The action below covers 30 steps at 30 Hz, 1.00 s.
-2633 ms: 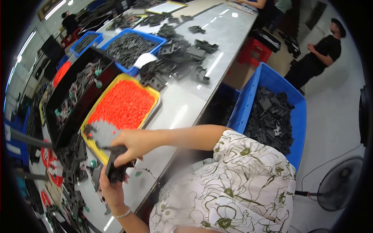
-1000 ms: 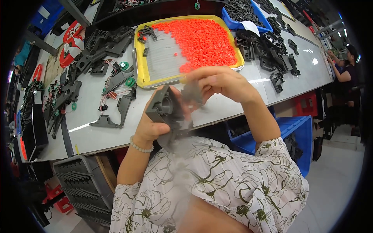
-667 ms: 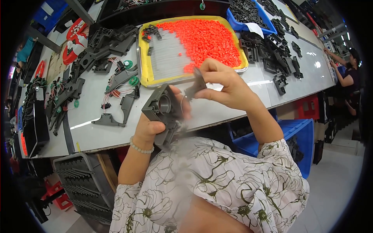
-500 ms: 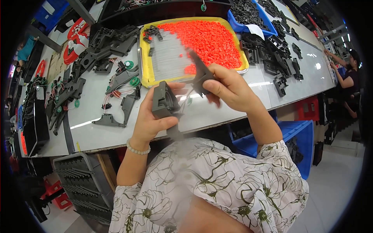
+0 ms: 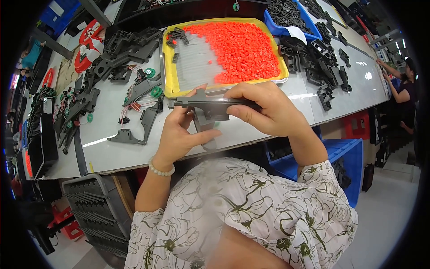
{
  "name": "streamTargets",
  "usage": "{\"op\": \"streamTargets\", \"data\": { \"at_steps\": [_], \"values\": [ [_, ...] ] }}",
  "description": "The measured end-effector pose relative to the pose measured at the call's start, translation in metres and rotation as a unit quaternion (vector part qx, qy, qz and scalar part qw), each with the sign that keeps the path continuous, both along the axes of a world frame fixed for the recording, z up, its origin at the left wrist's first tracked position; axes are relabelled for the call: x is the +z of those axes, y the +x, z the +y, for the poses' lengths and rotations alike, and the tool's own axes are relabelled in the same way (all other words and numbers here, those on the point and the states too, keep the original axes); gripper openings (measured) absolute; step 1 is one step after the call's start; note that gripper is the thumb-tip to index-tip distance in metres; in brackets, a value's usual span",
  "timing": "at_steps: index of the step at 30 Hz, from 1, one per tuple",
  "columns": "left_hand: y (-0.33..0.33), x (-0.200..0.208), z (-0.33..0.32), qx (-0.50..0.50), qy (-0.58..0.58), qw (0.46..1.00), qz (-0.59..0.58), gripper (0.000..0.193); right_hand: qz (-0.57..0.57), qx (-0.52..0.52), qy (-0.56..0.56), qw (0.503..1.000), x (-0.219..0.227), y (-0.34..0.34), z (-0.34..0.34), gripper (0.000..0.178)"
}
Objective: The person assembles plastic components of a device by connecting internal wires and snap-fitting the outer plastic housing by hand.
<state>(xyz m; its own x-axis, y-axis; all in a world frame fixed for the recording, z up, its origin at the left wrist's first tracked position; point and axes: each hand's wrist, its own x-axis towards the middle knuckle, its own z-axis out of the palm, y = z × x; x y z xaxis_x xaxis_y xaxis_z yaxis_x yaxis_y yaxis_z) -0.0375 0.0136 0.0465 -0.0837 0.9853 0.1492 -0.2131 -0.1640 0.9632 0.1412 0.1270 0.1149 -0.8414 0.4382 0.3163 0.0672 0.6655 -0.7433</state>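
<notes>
Both hands are raised over the near edge of the table, just in front of the tray. My right hand pinches the right end of a long dark grey plastic part, held level. Beneath its left end, my left hand grips a boxy dark grey plastic housing, mostly hidden by fingers and the long part. The two pieces appear to touch; whether they are joined cannot be told. Beyond lies a yellow-rimmed tray with many small red-orange plastic pieces and a few dark grey parts.
Dark grey plastic parts and speakers with green discs and wires crowd the left. More dark parts lie at right, near a blue bin. Another blue bin stands below the table edge. A person sits far right.
The long part has swung from a steep tilt to level and moved left onto the housing. My hands have come closer together, and the housing has turned in my left hand.
</notes>
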Motion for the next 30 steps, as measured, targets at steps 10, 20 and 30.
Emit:
{"op": "streamTargets", "data": {
  "at_steps": [10,20,30],
  "values": [
    [0.001,0.003,0.000,-0.010,-0.001,0.994,0.112,0.083,-0.037,0.023,0.030,0.999,0.008,0.001,0.004,0.018],
    [0.000,0.007,-0.002,-0.038,-0.064,0.990,0.122,0.069,0.022,0.024,-0.008,0.999,-0.008,-0.009,-0.001,0.017],
    [0.004,0.016,-0.005,-0.065,-0.040,0.983,0.168,0.048,0.006,0.074,-0.025,0.997,-0.009,-0.011,-0.002,0.015]
  ]
}}
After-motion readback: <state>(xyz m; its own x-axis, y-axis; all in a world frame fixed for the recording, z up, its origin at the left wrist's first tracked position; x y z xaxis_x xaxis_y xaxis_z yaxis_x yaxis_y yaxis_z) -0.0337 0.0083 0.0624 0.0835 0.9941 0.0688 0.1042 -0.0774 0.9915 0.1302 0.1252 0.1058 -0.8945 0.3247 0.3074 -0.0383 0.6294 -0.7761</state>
